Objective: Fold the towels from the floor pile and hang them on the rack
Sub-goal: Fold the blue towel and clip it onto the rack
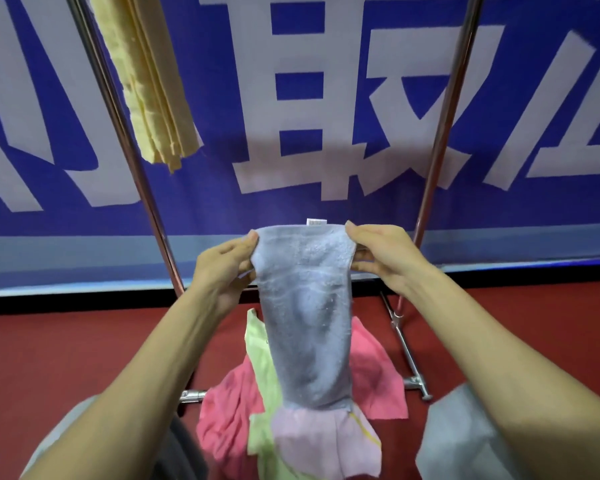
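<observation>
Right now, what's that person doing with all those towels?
A person is holding up a blue-grey towel in front of a metal rack. The left hand and right hand each pinch a top corner, and the towel hangs down long and narrow. One yellow towel already hangs on the rack. A pink towel, a green towel and a lilac towel lie piled on the red floor.
</observation>
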